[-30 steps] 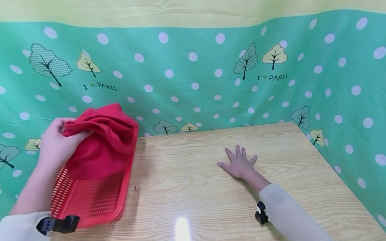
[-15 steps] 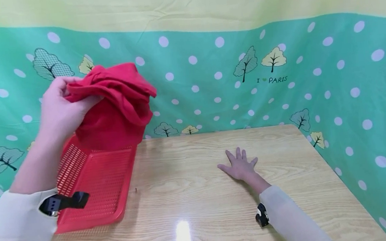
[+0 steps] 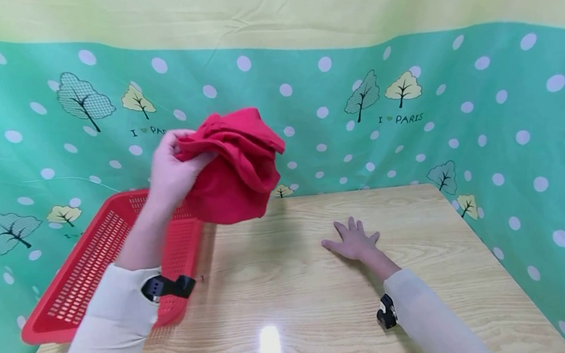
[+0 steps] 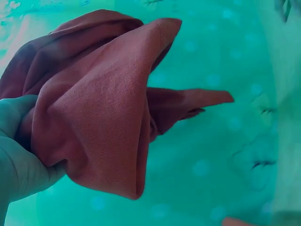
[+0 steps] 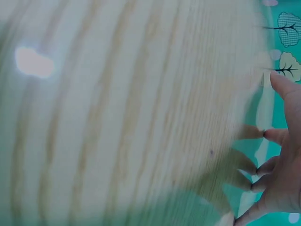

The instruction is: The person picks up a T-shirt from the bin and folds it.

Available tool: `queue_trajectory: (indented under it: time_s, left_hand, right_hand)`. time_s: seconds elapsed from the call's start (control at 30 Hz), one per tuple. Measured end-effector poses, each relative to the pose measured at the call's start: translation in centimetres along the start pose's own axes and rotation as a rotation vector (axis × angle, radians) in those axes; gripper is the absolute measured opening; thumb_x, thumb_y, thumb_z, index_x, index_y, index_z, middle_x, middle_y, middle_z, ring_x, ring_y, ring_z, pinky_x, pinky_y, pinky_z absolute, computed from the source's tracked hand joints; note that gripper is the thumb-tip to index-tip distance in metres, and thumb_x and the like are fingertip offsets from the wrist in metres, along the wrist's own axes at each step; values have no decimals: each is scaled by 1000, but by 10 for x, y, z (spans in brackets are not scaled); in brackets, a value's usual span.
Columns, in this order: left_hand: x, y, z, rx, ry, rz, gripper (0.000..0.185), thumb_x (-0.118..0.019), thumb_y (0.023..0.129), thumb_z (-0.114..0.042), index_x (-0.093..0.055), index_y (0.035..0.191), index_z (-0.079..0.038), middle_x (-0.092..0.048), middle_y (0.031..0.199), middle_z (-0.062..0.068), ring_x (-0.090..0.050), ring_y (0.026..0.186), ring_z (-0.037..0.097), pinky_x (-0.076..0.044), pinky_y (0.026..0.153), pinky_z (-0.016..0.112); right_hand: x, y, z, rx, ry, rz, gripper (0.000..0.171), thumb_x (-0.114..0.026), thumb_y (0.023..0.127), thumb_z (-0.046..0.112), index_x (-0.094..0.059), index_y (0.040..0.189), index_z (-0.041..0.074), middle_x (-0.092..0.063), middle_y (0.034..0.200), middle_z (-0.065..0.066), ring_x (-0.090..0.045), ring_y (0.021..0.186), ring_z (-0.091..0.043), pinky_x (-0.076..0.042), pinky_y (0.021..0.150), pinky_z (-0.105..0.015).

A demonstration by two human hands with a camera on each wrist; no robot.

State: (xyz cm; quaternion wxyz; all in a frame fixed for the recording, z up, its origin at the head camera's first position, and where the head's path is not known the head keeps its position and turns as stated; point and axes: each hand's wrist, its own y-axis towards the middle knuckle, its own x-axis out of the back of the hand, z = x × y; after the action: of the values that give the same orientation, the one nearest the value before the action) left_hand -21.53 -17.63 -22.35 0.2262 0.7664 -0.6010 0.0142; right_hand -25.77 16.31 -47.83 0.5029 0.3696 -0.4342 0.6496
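Observation:
A bunched red cloth (image 3: 233, 169) hangs in the air, pinched by my left hand (image 3: 173, 166) between thumb and fingers at its left side. In the left wrist view the fabric (image 4: 103, 103) looks like a fine knit with loose folds; whether it is a garment I cannot tell. Below and to the left stands a red plastic basket (image 3: 195, 251), partly behind my left forearm. My right hand (image 3: 354, 242) rests on the wooden table with fingers spread, holding nothing. The right wrist view has that hand (image 5: 282, 174) at its right edge, fingertips on the wood.
The light wood table (image 3: 282, 288) ends at a green dotted curtain (image 3: 301, 96) along the back and right. The basket occupies the table's left side, its slotted wall (image 3: 86, 266) close to the curtain. A bright light reflection lies near the table's front.
My left hand has lifted the red cloth out of the basket and carried it right, over the table beside the basket. My right hand has stayed in place.

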Motion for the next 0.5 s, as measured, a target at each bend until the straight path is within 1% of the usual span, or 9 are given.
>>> queue_trajectory:
  time_s: [0.13, 0.3, 0.4, 0.5]
  left_hand:
    - [-22, -6, 23, 27, -48, 47, 37, -71, 82, -20, -52, 113, -14, -61, 109, 1, -57, 96, 8, -47, 86, 25]
    - [-44, -13, 47, 71, -101, 68, 40, -71, 82, -17, -51, 116, -11, -61, 111, 6, -58, 96, 10, -48, 86, 24]
    - [-57, -17, 61, 99, -110, 82, 42, -72, 81, -16, -51, 118, -10, -62, 115, 9, -59, 99, 13, -48, 87, 27]
    - [-70, -22, 76, 122, -105, 105, 43, -72, 81, -16, -50, 118, -10, -61, 116, 11, -59, 102, 20, -48, 91, 34]
  right_hand:
    - [2, -2, 0, -6, 20, 9, 85, -43, 84, 70, -28, 148, 16, -9, 153, -26, -4, 141, -48, 2, 95, -80]
    - [5, -2, 2, 4, 55, 12, 84, -40, 85, 69, -29, 147, 14, -13, 153, -27, -6, 140, -49, 1, 94, -80]
    - [9, -2, 4, 25, 92, -1, 82, -40, 86, 68, -32, 146, 12, -21, 151, -26, -12, 139, -49, -3, 94, -81]
    - [13, -3, 9, 47, 160, -19, 79, -42, 87, 65, -35, 145, 12, -28, 150, -23, -20, 139, -44, -8, 96, -79]
